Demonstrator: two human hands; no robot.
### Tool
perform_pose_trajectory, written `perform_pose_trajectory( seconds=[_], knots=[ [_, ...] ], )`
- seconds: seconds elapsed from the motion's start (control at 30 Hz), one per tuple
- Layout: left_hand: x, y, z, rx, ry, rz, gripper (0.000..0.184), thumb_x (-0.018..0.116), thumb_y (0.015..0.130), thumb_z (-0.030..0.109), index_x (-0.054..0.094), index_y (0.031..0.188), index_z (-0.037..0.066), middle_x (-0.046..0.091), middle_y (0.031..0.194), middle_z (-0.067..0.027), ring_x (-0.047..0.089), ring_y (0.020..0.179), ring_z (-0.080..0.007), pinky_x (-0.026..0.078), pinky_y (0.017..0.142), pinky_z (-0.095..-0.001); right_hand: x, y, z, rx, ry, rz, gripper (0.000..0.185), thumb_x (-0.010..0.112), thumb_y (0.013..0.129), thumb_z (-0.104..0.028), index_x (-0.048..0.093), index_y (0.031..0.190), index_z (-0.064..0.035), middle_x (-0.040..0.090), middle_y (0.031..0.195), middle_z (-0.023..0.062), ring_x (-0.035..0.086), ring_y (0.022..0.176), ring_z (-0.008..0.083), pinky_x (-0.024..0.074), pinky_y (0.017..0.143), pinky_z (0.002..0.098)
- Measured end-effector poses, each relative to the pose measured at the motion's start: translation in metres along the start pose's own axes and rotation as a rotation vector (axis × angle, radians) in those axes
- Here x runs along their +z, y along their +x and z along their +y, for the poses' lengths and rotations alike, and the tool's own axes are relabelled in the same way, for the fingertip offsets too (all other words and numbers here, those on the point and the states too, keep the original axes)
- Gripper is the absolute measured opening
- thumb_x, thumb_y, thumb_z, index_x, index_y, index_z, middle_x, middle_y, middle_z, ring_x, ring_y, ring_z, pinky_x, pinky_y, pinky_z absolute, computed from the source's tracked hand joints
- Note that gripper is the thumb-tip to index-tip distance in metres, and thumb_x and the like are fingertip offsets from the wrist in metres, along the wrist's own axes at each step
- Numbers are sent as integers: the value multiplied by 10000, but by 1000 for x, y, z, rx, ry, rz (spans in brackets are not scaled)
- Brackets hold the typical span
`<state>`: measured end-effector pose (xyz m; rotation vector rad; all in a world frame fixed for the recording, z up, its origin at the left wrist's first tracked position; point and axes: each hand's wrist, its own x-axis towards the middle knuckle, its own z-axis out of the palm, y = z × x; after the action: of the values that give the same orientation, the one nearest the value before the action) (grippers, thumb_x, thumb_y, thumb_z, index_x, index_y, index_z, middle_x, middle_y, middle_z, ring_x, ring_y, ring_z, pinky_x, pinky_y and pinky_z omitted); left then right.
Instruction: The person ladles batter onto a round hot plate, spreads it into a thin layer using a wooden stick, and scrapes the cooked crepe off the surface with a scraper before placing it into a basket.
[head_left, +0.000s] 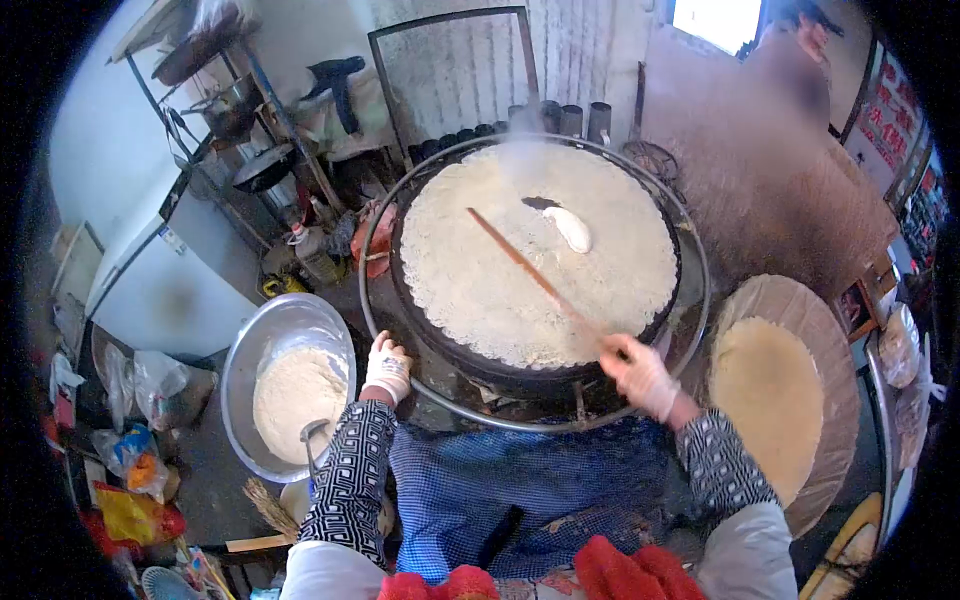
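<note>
A large round griddle stands before me, covered by a thin pale sheet of batter. My right hand, in a thin glove, closes around the near end of a long wooden stick, which slants over the sheet to the far left. Toward the back of the sheet lies a white lump of dough, beside a small dark gap. A metal ring surrounds the griddle; my gloved left hand has its fingers curled on the ring's near-left part.
At left, a metal basin holds pale batter and a ladle. A plastic-lined tub of yellowish batter stands at right. Steam rises behind the griddle. Another person is at the back right. Pans hang on a rack.
</note>
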<state>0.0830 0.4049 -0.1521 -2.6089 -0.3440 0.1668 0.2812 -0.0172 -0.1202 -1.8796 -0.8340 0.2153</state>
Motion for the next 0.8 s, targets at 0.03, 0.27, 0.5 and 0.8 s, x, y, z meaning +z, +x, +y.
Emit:
perform_pose_trajectory(
  seconds=[0.03,0.27,0.5,0.8],
  knots=[
    [-3,0,-1,8,3,12,218,548,794,136,740,858,220,674,877,-22,582,1043,-211,266,1141,-434,-7,-15,-50,233,164,-79,416,625,926,-247,543,1297,-78,604,671,48,551,525,160,434,464,299],
    [3,-1,11,-26,-46,55,217,553,791,129,747,882,165,691,918,-34,586,1054,-214,272,1133,-437,-12,-50,-25,472,723,234,495,577,967,-291,440,1437,-216,482,559,-27,367,379,71,299,347,234],
    [-102,-37,97,16,-119,-262,227,588,823,314,739,908,168,710,973,-38,618,1003,-229,342,987,-419,-1,-14,-23,691,723,43,511,563,972,-362,388,1451,-337,384,457,-4,359,352,117,332,340,292],
    [-180,-138,210,313,-928,295,586,622,848,357,468,1342,82,460,1356,-167,396,1301,-320,201,1114,-559,21,8,-52,745,766,-79,463,587,956,-356,458,1401,-367,382,507,-3,332,382,110,292,360,270]
  ],
)
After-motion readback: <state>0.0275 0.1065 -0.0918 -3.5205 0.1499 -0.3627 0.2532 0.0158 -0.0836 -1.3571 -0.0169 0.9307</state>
